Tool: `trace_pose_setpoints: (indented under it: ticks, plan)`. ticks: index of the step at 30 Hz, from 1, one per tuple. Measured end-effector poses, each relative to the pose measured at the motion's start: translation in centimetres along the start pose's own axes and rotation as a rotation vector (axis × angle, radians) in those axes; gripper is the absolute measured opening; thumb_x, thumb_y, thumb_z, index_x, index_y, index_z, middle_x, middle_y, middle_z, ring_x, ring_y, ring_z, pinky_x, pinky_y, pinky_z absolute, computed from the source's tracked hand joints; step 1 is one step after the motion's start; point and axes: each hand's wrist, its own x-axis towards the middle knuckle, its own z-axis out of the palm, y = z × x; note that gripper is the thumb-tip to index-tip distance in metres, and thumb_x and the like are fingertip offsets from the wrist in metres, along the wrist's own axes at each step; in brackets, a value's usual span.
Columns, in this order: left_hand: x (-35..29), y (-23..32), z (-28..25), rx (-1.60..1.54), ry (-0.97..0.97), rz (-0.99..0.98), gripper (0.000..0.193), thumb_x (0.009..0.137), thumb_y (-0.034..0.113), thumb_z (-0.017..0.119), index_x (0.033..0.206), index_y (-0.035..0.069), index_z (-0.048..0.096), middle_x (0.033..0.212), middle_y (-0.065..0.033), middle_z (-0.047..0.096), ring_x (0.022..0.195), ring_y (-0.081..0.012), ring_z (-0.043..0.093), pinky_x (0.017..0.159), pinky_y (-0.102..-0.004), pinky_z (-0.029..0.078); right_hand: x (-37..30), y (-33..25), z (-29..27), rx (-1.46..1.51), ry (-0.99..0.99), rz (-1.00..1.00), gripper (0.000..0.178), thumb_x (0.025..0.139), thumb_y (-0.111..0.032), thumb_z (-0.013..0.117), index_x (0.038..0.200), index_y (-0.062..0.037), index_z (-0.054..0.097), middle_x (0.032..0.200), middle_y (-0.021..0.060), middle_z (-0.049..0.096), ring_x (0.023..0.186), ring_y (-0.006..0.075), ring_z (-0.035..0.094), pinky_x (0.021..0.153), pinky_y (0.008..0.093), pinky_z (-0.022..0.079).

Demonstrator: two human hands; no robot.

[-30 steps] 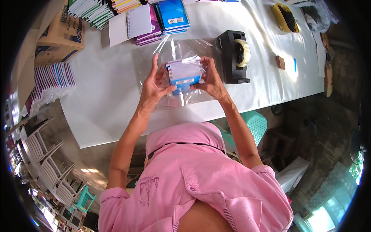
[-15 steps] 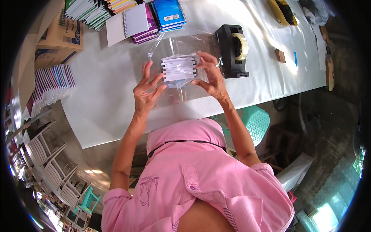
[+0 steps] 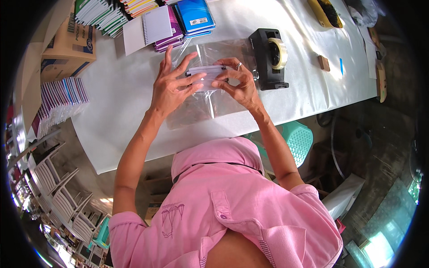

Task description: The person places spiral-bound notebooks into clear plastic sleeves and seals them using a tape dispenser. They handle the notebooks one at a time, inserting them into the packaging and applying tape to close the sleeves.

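Between the two hands sits a stack of white-edged notebooks (image 3: 208,81), with clear plastic film (image 3: 192,109) spread around it. The left hand (image 3: 175,85) has its fingers fanned, the lower tips at the stack's left end; the right hand (image 3: 241,84) curls about the other end, though whether it pinches cannot be told. Uneven pressure could skew the stack, and the slack film could crease or slip. Just right of the grip, a tape dispenser (image 3: 260,58) could snag that film; farther beyond lies a blue notebook (image 3: 191,13).

L hand (image 3: 172,85) now reaching over nbk stack (image 3: 207,83), prev. beside it; R hand (image 3: 241,85) closer in.
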Motion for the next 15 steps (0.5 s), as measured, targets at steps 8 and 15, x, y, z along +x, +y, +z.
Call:
trace_pose_setpoints:
  ticks: [8, 15]
  plan:
    - [2.4, -0.7, 0.4, -0.715, -0.144, -0.434, 0.043, 0.076, 0.017, 0.076, 0.118, 0.011, 0.068, 0.136, -0.0116, 0.055, 0.140, -0.0273, 0.034, 0.117, -0.0434, 0.022, 2.8, -0.4, -1.0, 0.189, -0.087, 0.329, 0.014, 0.071, 0.001, 0.075, 0.083, -0.0052, 0.073, 0.099, 0.0049, 0.065, 0.092, 0.0180, 0.062, 0.080, 0.0304, 0.047]
    - [4.4, -2.9, -1.6, -0.347, -0.700, -0.137, 0.050, 0.077, 0.028, 0.076, 0.121, 0.008, 0.065, 0.141, -0.0092, 0.050, 0.139, -0.0272, 0.035, 0.118, -0.0504, 0.016, 2.7, -0.2, -0.4, 0.230, -0.155, 0.197, 0.024, 0.071, 0.004, 0.071, 0.089, -0.0103, 0.077, 0.095, 0.0036, 0.063, 0.092, 0.0157, 0.059, 0.082, 0.0306, 0.046]
